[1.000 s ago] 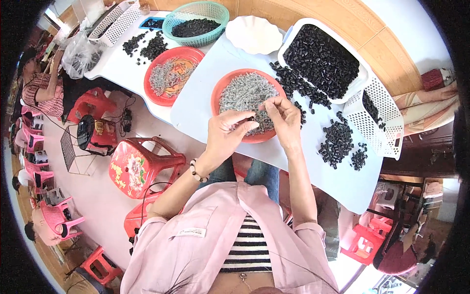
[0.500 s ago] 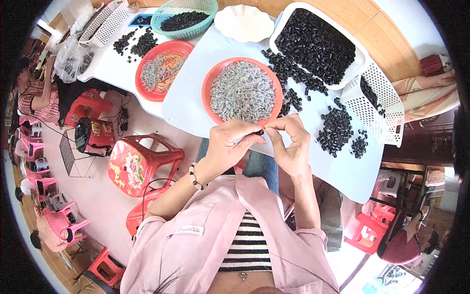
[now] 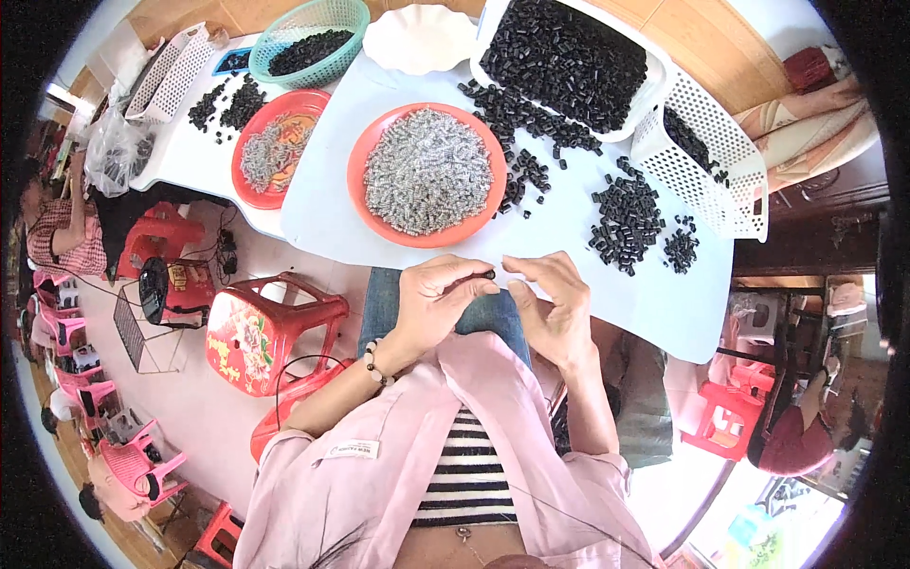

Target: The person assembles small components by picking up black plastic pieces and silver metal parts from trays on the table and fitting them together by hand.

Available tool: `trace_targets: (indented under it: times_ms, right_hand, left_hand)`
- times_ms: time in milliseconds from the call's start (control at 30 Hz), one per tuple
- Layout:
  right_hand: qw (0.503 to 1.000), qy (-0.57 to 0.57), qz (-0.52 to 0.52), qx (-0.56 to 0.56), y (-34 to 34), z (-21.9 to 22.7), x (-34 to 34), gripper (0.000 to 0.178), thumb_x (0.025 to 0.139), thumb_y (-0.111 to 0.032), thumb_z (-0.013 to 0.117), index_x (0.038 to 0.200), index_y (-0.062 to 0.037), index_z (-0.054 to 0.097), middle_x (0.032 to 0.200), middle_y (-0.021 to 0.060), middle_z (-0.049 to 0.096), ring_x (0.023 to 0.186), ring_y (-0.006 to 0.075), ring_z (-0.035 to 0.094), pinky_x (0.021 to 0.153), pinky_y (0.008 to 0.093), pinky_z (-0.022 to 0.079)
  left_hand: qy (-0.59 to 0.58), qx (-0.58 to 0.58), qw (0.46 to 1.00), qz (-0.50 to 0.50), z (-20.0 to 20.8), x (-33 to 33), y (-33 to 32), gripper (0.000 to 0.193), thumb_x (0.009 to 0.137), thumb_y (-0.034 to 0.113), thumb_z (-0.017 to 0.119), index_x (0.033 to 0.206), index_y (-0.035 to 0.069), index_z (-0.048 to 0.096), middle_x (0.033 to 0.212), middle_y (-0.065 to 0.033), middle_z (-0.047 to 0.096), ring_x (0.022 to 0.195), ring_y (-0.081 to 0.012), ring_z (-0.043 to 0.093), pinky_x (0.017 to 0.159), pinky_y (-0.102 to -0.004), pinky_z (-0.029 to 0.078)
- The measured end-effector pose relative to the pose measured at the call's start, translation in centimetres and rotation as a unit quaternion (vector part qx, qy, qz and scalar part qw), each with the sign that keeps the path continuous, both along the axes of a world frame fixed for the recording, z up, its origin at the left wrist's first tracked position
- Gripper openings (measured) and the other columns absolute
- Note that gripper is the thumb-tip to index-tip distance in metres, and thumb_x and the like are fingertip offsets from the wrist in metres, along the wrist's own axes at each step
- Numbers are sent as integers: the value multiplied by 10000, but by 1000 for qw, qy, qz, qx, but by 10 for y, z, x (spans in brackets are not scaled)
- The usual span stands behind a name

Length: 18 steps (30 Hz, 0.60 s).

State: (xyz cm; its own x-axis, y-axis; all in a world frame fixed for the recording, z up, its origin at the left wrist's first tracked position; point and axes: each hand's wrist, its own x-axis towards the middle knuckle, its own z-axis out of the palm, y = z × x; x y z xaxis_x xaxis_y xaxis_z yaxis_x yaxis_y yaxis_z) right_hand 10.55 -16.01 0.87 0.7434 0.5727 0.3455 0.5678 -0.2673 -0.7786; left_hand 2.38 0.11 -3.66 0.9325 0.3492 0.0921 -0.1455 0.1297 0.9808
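Observation:
My left hand pinches a small black cylindrical piece between thumb and fingers, and one end sticks out past the fingertips. Facing it, my right hand has its thumb and forefinger parted, with a narrow gap to the piece. Both hands hover just off the table's near edge, over my lap. Beyond them stands a round orange-red bowl heaped with small silvery clear parts. Loose black pieces like the held one lie in piles to the right of the bowl.
A white tub full of black pieces and a white perforated basket stand at the back right. Farther left are a scalloped white dish, a green basket and another red bowl. A red stool stands left.
My hands have drawn apart a little; the right thumb and forefinger have come off the black piece, which stays in my left hand. The whole view has shifted slightly.

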Motion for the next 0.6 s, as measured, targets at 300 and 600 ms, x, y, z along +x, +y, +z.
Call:
trace_targets:
  times_ms: [300,600]
  right_hand:
    - [984,-70,-139,-82,-10,-37,77,151,796,-62,740,945,-62,721,832,94,699,802,278,603,745,375,494]
    - [969,-130,-134,-163,6,-48,98,143,750,-118,764,882,-87,719,795,83,681,792,304,596,762,385,488]
  left_hand:
    - [102,-130,985,-43,-5,-6,-9,229,893,51,716,1111,-21,714,853,-7,658,741,-55,557,666,-196,452]
    - [118,-151,980,-57,2,-13,-3,231,932,74,670,1137,-28,697,896,-51,694,750,-81,576,669,-206,468]
